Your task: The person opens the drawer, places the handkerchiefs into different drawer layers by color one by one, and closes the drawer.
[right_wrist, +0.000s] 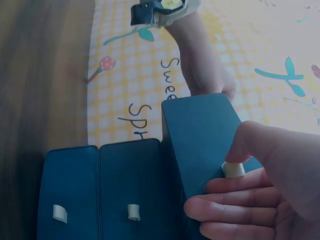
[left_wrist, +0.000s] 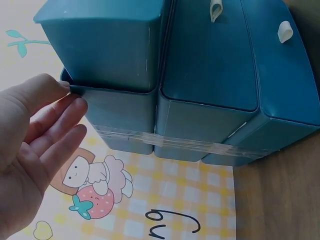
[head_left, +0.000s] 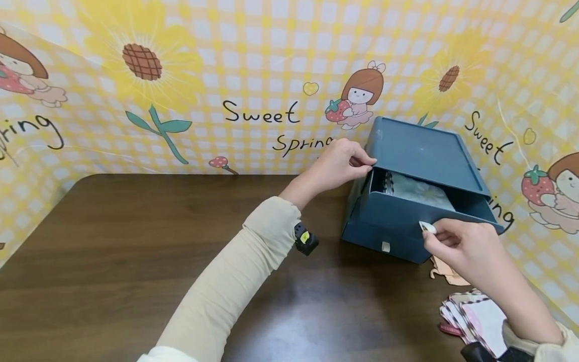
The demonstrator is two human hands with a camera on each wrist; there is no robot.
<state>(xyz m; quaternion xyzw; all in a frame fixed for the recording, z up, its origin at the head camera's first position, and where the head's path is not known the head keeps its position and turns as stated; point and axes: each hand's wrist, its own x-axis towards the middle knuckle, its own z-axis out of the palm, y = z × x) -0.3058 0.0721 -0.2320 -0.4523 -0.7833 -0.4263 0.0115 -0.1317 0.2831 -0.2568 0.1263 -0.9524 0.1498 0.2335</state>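
Observation:
A dark blue drawer cabinet with three stacked drawers stands at the back right of the table. Its top drawer is pulled partly out, and a patterned pack shows inside. My left hand holds the cabinet's upper left front corner; in the left wrist view the thumb tip lies on the cabinet rim beside the drawer. Between thumb and index finger, my right hand pinches the white pull tab on the drawer front. The two lower drawers are pushed in, each with its own white tab.
Beside the cabinet's right front lie a peach-coloured flat piece and a fanned stack of checked-edge cards with a small red item. Yellow checked cloth hangs behind the brown table. Clear tape runs across the cabinet's side.

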